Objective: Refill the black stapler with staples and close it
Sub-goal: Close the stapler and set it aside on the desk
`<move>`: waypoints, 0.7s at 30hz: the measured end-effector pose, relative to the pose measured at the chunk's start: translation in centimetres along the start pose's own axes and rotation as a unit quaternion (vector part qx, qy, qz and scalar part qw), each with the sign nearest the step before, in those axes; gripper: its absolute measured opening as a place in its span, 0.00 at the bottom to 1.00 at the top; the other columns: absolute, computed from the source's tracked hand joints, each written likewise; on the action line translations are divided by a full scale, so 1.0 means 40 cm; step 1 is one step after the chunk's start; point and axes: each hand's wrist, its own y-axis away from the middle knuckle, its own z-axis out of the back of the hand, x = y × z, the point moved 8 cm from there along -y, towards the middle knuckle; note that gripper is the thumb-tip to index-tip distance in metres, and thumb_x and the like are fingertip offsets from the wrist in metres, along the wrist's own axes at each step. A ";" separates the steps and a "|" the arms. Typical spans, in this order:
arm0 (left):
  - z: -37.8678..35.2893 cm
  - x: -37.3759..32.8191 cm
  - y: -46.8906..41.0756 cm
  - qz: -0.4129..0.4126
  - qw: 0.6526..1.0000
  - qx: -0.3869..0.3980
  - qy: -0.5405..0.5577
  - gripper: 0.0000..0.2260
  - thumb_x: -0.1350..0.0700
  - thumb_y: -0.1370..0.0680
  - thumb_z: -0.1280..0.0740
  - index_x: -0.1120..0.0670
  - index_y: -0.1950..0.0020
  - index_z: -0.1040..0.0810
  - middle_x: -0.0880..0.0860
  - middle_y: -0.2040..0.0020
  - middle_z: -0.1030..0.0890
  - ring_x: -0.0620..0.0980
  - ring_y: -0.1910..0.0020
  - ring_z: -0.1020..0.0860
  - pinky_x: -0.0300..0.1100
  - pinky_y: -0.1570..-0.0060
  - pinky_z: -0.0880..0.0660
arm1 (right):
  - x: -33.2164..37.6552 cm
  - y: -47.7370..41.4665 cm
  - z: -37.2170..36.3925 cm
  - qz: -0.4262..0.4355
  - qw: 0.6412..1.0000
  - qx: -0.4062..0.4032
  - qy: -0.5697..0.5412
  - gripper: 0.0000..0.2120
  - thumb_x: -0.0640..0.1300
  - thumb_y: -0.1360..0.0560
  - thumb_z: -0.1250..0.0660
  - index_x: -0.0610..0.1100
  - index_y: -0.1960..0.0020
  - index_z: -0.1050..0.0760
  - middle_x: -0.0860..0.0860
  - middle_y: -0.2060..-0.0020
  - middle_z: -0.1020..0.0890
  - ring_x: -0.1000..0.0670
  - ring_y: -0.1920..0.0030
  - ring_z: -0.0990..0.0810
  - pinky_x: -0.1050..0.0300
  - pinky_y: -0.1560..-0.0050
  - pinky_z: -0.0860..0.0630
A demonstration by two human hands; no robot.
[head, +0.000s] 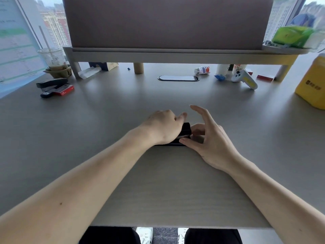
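A black stapler (pixel 186 129) lies on the grey desk (pixel 105 129) in the middle, mostly hidden under my hands. My left hand (pixel 163 126) covers it from the left and grips its body. My right hand (pixel 204 138) touches its right end with thumb and a curled finger, the other fingers spread and lifted. A pale strip shows at the stapler's front edge near my right thumb; whether it is staples I cannot tell. A second black stapler (pixel 51 83) rests on a red staple box (pixel 64 89) at the far left.
A monitor stand (pixel 158 54) spans the back with a cup (pixel 52 58) at its left. Small bottles (pixel 202 70), a white and yellow handheld device (pixel 244 79) and a yellow container (pixel 312 85) sit to the right. A cable port (pixel 178 78) lies in the desk.
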 end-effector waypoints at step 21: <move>-0.011 -0.009 0.011 0.000 0.995 -0.083 -0.062 0.28 0.41 0.14 0.52 0.62 0.38 0.23 0.62 0.35 0.20 0.63 0.36 0.22 0.47 0.47 0.33 | -0.009 -0.005 -0.002 0.003 1.000 -0.001 -0.002 0.42 0.45 0.28 0.19 0.58 0.21 0.37 0.56 0.60 0.14 0.49 0.60 0.18 0.51 0.50 0.20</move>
